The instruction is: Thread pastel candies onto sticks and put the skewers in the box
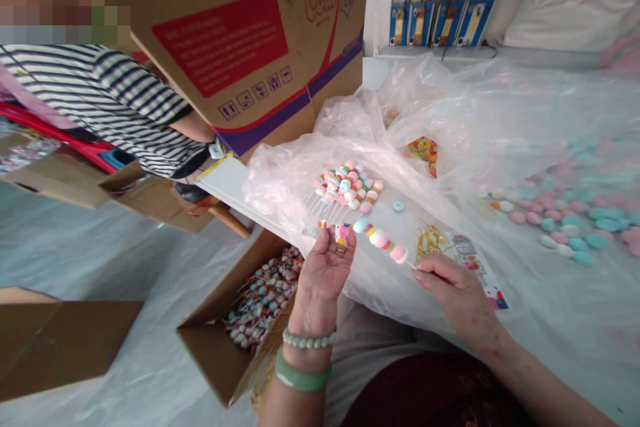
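My right hand (450,287) pinches the thin white stick of a marshmallow skewer (380,240), strung with pink, white, blue and darker pieces. The skewer slants up to the left, its blue tip close to my left hand (327,263). That hand is palm up with its fingers curled around a small clear wrapper with colourful print (343,233). Just beyond lies a pile of similar skewers (347,183), sticks pointing towards me, on clear plastic sheeting (285,170). A single blue disc-shaped piece (398,205) rests to the right of the pile.
Gold twist ties (429,239) and a printed sheet (475,267) lie near my right hand. Loose marshmallow pieces (575,220) spread at right. A carton of wrapped skewers (205,333) stands below left. Behind a large cardboard box (260,20) is a person in stripes (115,93).
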`<state>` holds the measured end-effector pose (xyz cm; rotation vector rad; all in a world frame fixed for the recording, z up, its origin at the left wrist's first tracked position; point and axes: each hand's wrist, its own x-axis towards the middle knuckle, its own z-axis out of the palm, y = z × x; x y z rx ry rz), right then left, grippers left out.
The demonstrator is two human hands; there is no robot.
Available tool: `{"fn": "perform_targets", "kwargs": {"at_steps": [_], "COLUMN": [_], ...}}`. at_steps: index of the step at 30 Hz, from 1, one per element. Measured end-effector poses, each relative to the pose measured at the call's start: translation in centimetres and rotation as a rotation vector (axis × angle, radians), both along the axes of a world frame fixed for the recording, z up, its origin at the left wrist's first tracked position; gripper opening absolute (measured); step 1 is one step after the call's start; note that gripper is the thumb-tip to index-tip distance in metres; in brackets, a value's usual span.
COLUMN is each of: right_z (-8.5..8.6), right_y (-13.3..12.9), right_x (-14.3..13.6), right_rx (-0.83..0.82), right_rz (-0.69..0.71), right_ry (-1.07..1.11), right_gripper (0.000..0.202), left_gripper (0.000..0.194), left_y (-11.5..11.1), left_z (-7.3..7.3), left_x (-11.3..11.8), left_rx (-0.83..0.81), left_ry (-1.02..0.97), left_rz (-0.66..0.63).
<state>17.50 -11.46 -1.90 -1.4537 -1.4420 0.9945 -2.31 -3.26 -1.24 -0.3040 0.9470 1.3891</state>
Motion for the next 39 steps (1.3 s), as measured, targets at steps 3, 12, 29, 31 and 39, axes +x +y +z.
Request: {"fn": "perform_targets", "kwargs": {"at_steps": [3,12,29,31,39], "right_z": [-0.7,-2.2,4.3,5.3,7.3], "right_y": [0.1,-0.6,8.5,9.7,11.7], "right_x": [-0.2,0.4,5.9,5.9,5.2], "right_rx": [0.085,0.511,0.07,0.052,0.113], "right_rz": [0.014,0.032,0.009,0.114,0.235], "right_ry": [-0.074,-0.499,-1.308,-1.374,-1.479], "right_gripper": [0.017,0.017,0.029,0.03,0.025], "left_gripper": [0.014,0.018,0.011,0.011,0.007], "left_y": [-0.2,-0.4,1.3,1.3,0.8], "left_z": [0.1,-0.5,0.1,0.0,-1.3], "left_x": [0.0,0.3,0.5,0.7,0.3], "left_rx": [0.019,0.126,0.262,0.277,0.222], "left_ry": [-0.002,0.029,0.406,0.375,0.289], "left_rz": [-0.007,-0.034,-0.264,-0.284,-0.33]}}
